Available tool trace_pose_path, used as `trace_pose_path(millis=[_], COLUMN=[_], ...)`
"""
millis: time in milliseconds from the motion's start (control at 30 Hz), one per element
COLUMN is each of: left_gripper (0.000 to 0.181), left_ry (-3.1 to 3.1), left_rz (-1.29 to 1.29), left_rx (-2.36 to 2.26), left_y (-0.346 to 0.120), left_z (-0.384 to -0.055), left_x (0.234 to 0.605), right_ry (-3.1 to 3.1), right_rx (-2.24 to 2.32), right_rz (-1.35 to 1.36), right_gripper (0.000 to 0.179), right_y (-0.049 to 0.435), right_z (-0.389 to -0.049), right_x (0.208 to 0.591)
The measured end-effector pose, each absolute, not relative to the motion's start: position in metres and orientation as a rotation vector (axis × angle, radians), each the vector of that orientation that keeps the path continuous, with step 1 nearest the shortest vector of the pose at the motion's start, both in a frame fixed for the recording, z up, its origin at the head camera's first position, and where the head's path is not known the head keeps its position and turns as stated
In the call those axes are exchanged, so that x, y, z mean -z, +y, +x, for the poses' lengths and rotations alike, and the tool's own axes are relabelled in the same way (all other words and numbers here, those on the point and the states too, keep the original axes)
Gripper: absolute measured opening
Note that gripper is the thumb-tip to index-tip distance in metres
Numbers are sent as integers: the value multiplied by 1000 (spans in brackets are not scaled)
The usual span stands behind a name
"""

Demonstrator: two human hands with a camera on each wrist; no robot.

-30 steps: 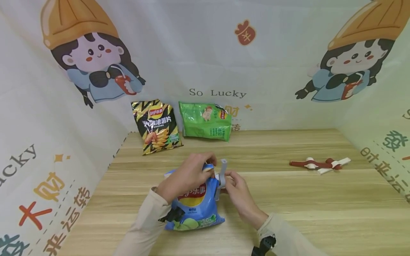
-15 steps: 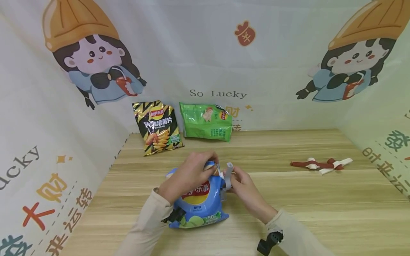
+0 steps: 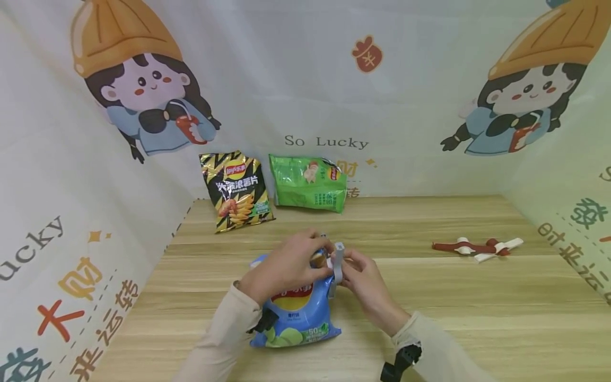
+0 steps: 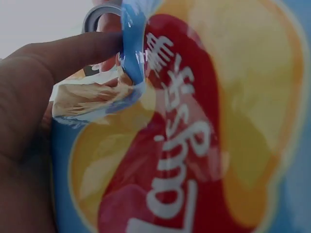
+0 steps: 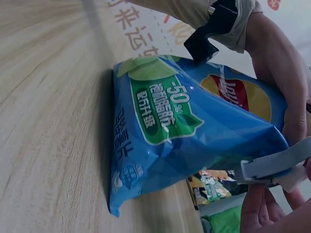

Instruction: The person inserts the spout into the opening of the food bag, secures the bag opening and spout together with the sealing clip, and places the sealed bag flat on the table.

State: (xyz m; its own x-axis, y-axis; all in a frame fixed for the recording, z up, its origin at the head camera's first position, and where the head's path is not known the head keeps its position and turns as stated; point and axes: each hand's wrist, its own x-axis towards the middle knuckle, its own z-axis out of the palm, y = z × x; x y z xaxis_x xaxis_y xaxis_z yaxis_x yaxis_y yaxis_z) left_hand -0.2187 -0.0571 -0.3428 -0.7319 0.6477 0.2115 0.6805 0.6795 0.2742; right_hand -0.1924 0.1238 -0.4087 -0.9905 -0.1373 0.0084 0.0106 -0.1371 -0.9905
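A blue Lay's chip bag (image 3: 307,318) rests on the wooden table in front of me. My left hand (image 3: 288,265) pinches its crumpled top edge, and in the left wrist view the thumb (image 4: 73,53) presses on the blue film (image 4: 132,48). At the bag's upper right corner my right hand (image 3: 367,286) grips a grey bag clip (image 3: 338,262). In the right wrist view the clip's arm (image 5: 277,161) lies across the bag's gathered corner. Whether the clip is fastened cannot be made out. The left fingertips are partly hidden behind the bag.
A black-and-yellow chip bag (image 3: 238,193) and a green chip bag (image 3: 309,183) lean at the back against the printed cloth. Several red and white clips (image 3: 477,247) lie together on the right side of the table (image 3: 453,318).
The clip and right hand have shifted slightly right over the second. My left hand has also moved right along the bag's top, closer to the clip. The other bags stay put.
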Motion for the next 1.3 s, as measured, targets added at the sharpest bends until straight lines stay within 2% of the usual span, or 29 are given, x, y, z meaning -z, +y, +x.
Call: trace_pose_path(millis=[200,400,600,700,900,1000,1100,1200,1300], left_gripper=[29,27,27,26,26,26,28,29,30], left_ry=[-2758,-2720,-2710,-2721,-2737,-2741,-2738,-2728,-2713], left_rz=[-1094,-1112,-1159,-1164,-1159,-1162,-1171,-1191,-1213], left_rx=[349,371,393,434,449,447,443,451,464], left_y=[-50,-47,-48,-48,-49,-49,-50,-50,-49], left_z=[-219,-219,-218,-217,-216,-215,-214,-213,-212], left_x=[350,352,351,349,345,345,344,344,343], right_ry=[1762,1821,1919,2174,2969,3052,2996,2978,2995], right_rx=[2268,2140,2130,2013,1245,909,758,675,742], right_rz=[-317,-389,-283,-298,-528,-596,-609,-632,-677], right_gripper=[54,63,63,56,34,30,26,29,42], right_y=[136,142,154,170,205,213,215,213,207], right_z=[-190,-186,-189,-190,-193,-193,-192,-190,-189], right_x=[409,410,415,416,416,418,420,419,411])
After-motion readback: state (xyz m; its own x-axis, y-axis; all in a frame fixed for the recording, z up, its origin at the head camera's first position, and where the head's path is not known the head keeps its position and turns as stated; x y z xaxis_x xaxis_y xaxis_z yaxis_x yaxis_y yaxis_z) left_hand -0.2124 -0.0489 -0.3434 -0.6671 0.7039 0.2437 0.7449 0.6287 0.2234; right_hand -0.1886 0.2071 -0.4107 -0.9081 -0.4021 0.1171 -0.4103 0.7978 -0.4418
